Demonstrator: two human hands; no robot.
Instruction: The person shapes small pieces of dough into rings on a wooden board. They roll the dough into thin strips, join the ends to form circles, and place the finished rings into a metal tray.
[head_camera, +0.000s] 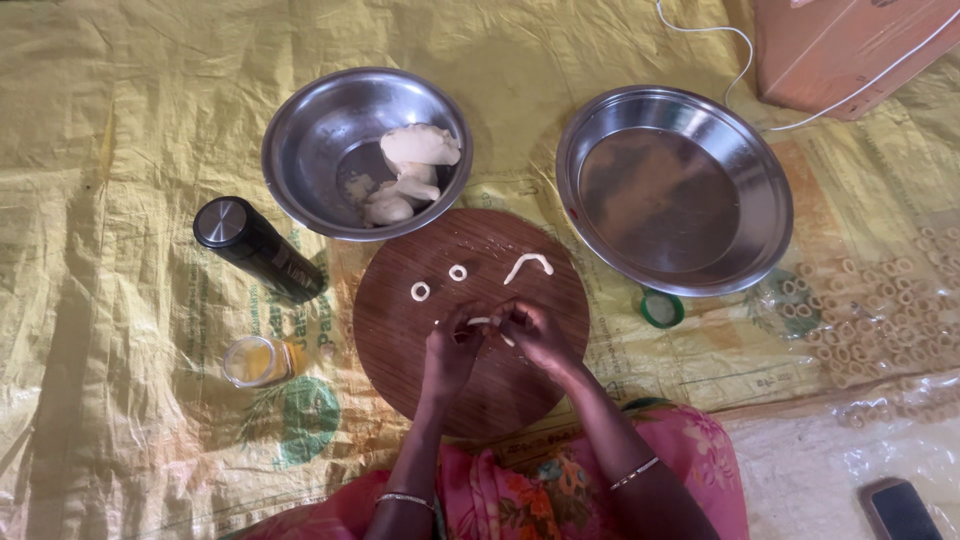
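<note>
While two rings lie finished on the board, both my left hand and right hand pinch one dough strip; lumps of dough remain in the bowl.

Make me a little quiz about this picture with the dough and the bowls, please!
1. How many finished dough rings lie on the round wooden board?
2. True or false: the wide steel pan on the right is full of dough.
3. What do the left hand and right hand hold between them? A) a spoon B) a thin strip of dough C) the black bottle

Key
1. Two, with a curved strip lying beside them.
2. False; it holds no dough. The dough lumps sit in the smaller steel bowl.
3. B
</note>
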